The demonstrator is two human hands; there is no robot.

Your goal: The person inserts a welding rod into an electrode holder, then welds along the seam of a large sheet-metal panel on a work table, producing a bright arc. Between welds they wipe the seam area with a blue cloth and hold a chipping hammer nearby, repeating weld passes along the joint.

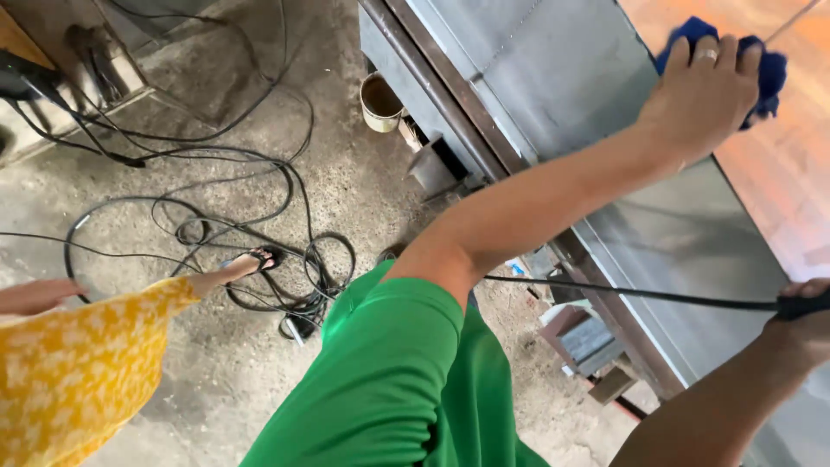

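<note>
The crumpled blue cloth (765, 73) lies mostly hidden under the left hand (702, 91). The right hand (808, 316), gripping a thin black cable (640, 294), is cut by the frame edge.

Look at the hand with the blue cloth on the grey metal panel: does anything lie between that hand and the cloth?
Nothing visible does. The left hand presses straight onto the blue cloth, which lies against the grey metal panel. The right hand grips a black hose lower down.
</note>
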